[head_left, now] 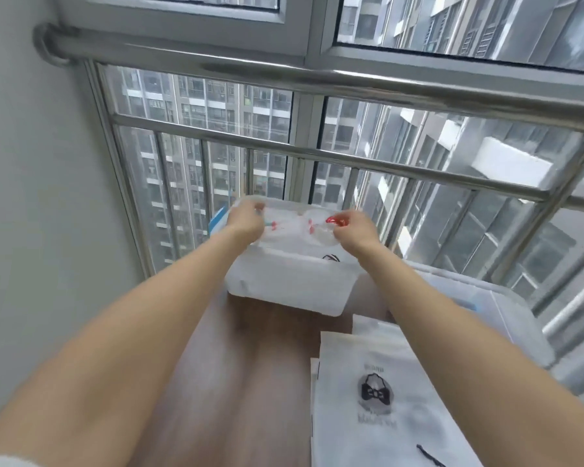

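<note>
Two bare arms reach forward over a brown wooden tabletop point(236, 365), seen from above. The left hand point(246, 219) has its fingers curled, pinching one end of a clear, thin plastic pouch point(294, 227). The right hand point(353, 227) pinches the other end, its fingers curled beside a small red ring-shaped piece point(334, 220). The pouch is stretched between the two sets of fingertips, probably to hold it flat while its opening is worked. Motion blur hides what else is inside. Directly below the fingers sits a white translucent plastic bin point(290, 284), likely placed to receive the pouch. Nearer the person than the fingers, towards the right, lies a stack of frosted white bags with a black bow logo point(378, 392).
</note>
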Demonstrator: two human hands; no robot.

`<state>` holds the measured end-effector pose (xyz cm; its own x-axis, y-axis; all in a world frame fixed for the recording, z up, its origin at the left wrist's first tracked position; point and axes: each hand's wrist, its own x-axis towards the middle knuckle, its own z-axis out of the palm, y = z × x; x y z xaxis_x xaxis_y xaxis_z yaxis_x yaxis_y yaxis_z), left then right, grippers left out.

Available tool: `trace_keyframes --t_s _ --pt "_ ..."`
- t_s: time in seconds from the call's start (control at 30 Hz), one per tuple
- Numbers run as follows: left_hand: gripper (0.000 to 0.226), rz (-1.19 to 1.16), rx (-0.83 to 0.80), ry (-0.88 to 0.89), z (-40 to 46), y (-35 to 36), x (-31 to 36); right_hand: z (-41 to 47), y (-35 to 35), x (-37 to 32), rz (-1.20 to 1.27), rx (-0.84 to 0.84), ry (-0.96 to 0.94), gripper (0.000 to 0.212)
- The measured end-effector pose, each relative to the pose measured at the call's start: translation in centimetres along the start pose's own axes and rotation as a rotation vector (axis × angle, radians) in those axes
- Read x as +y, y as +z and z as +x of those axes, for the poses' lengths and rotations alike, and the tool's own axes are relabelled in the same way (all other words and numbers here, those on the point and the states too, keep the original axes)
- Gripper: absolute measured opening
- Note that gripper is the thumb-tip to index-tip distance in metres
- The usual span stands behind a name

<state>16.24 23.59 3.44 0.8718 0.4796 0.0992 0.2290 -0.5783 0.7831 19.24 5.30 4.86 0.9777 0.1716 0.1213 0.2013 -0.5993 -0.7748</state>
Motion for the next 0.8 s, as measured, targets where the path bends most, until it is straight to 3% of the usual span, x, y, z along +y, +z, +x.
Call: trace_keyframes --t_s 0.1,0.2,0.33,0.57,0.8 --pt "0.039 0.375 -0.195 0.024 2.7 1.4 -0.7 2.8 1.3 0.8 -0.381 -0.182 -0.063 0.045" --pt "0.035 0.533 -0.301 0.003 3.9 2.4 -0.5 4.2 2.1 1.1 -0.706 -0.396 -0.083 0.055" --pt "0.033 0.711 -0.418 -0.017 4.5 3.7 -0.6 5.3 2.9 1.4 -0.883 -0.514 -0.043 0.047" --pt "0.030 0.437 -0.166 0.145 2.6 3.0 1.6 2.2 0.2 -0.7 -0.589 -0.292 -0.170 0.039" --pt "0.021 0.092 0.159 0.438 -9.7 1.0 4.5 -8.6 -4.3 -0.2 -0.173 0.080 -0.237 0.029"
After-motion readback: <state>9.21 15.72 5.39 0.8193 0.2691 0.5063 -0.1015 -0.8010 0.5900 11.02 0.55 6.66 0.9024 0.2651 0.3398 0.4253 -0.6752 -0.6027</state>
